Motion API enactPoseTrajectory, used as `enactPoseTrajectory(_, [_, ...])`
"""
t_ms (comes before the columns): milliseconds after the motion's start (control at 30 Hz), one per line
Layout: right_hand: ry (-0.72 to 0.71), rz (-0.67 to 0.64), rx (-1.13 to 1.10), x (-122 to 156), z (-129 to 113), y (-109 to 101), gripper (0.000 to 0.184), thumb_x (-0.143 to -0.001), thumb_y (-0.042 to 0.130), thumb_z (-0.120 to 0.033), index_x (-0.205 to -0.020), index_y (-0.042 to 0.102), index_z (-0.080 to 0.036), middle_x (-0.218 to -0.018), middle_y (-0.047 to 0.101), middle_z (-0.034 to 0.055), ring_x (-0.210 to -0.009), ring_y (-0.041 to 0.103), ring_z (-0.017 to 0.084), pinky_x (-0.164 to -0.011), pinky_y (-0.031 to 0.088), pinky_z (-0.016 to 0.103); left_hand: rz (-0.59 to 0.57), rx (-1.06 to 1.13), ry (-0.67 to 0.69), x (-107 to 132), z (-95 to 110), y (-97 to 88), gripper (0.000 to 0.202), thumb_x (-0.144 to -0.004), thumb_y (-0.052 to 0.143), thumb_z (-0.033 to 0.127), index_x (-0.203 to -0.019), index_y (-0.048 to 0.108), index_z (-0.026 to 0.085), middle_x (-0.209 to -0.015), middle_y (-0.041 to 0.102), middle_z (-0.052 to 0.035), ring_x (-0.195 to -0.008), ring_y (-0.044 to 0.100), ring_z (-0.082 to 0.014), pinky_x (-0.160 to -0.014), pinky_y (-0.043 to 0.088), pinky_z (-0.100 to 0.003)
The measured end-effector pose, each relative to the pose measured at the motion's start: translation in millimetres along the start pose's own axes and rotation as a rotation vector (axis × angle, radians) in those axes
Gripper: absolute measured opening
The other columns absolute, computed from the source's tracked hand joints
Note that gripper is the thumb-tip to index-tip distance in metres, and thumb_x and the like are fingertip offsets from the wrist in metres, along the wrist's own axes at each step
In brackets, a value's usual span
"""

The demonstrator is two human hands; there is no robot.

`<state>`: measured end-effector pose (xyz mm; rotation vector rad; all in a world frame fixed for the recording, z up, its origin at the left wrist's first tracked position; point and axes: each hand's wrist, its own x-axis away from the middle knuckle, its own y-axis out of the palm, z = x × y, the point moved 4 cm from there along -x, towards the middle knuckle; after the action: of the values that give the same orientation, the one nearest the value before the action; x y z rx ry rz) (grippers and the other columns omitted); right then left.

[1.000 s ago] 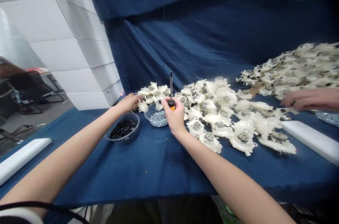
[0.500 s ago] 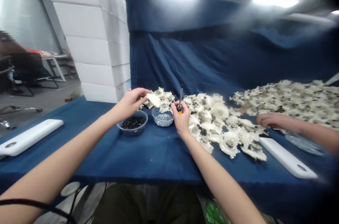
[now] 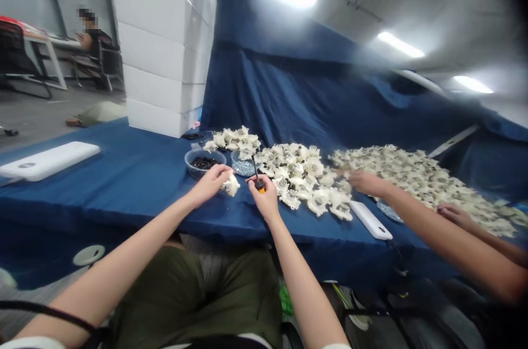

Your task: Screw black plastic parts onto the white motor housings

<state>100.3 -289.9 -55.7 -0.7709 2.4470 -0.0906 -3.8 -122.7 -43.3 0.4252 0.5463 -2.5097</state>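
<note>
Though near right hand (image 3: 266,200), screw-filled bowl (image 3: 233,161)

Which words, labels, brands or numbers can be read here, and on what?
No text can be read.
Left white slab: small round mark, too small to read.
Right white slab: dark dot, blurred.
White part in left hand, screwdriver in right hand: no print visible.
</note>
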Motion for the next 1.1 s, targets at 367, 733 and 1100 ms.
enactPoseTrajectory(367, [-0.070,-0.045,0.208,7,6,-1,0.035,-0.089,0.057,-0.052,-0.103,0.072,-0.022,-0.097,0.076,0.0035,-0.085,0.067,0.018,-0.080,0.052,0.027,-0.094,-0.194,0.093,-1,-4,21.4,0.032,-0.086,0.060,0.046,-0.101,0.069,0.020,-0.090,0.071,-0.0020,-0.084,0.062,-0.0188,-0.081,0.047,-0.029])
enactPoseTrajectory(733, [-0.091,-0.026,0.323,5,19,-3,0.024,-0.088,0.063,-0.047,-0.098,0.072,-0.028,-0.091,0.077,0.0007,-0.085,0.071,0.020,-0.082,0.054,0.029,-0.281,-0.108,0.014,12,-17,16.8,0.067,-0.080,0.070,0.059,-0.134,0.061,0.020,-0.128,0.068,-0.0094,-0.112,0.065,-0.0265,-0.097,0.053,-0.037])
enactPoseTrajectory(1100, [-0.153,-0.026,0.228,9,7,-5,0.029,-0.094,0.055,-0.049,-0.107,0.068,-0.027,-0.108,0.076,0.0016,-0.087,0.070,0.017,-0.081,0.053,0.027,-0.270,0.089,0.039,16,-19,15.9,0.094,-0.063,0.092,0.039,-0.145,0.047,0.031,-0.118,0.059,-0.0054,-0.098,0.066,-0.0191,-0.088,0.057,-0.035])
